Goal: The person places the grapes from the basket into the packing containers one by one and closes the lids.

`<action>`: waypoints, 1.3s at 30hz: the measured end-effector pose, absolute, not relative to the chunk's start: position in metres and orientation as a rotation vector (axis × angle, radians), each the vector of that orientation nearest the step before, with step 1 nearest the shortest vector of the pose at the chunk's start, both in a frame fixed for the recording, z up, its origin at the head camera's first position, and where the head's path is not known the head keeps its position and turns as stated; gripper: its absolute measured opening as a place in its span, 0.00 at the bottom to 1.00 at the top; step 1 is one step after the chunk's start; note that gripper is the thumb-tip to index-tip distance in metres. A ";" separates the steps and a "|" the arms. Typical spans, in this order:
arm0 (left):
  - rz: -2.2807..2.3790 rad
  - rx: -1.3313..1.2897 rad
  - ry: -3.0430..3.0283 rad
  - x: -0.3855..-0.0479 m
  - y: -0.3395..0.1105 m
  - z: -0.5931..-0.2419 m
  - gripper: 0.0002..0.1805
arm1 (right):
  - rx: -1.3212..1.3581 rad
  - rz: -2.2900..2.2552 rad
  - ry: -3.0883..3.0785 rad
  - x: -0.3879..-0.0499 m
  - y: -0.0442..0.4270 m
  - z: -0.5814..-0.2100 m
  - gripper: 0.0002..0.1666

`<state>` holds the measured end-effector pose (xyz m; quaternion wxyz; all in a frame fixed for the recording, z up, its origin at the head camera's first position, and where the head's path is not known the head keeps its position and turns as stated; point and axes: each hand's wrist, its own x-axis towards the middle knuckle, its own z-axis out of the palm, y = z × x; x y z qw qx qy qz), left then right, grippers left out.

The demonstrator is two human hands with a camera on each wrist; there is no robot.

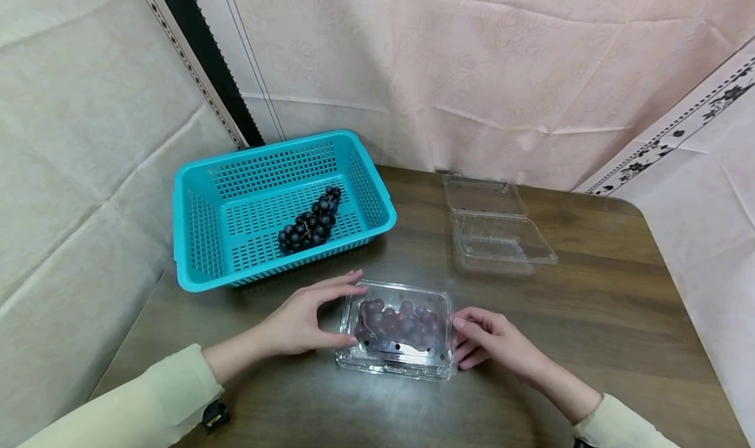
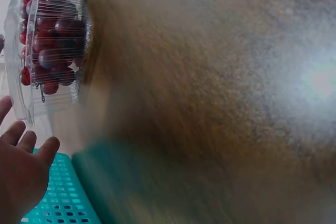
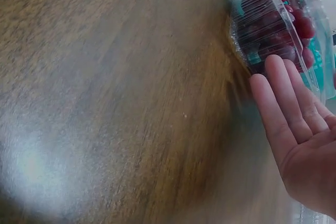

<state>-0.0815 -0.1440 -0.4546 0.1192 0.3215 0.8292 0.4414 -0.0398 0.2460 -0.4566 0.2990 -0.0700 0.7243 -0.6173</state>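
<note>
A clear plastic clamshell box (image 1: 396, 330) with dark red grapes (image 1: 401, 323) inside sits on the table, its lid down over them. At its left side my left hand (image 1: 309, 314) has thumb and fingers spread, the fingertips at the lid's edge. In the left wrist view, fingers (image 2: 47, 150) of that hand stand apart from the box wall. My right hand (image 1: 492, 340) is at the box's right side, fingers extended along it. The right wrist view shows these fingers (image 3: 278, 108) nearly straight beside the ribbed wall; whether they touch it I cannot tell.
A turquoise basket (image 1: 203, 278) stands at the back left, holding a bunch of black grapes (image 1: 312, 222). Toward the back right lies another clear clamshell box (image 1: 501, 238), its lid folded back. Pale cloth (image 1: 472, 74) hangs behind the wooden table (image 1: 625, 304).
</note>
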 end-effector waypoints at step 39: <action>1.245 0.931 2.485 -0.077 -0.146 -0.454 0.43 | -0.336 -1.654 1.540 -0.010 0.236 -0.472 0.20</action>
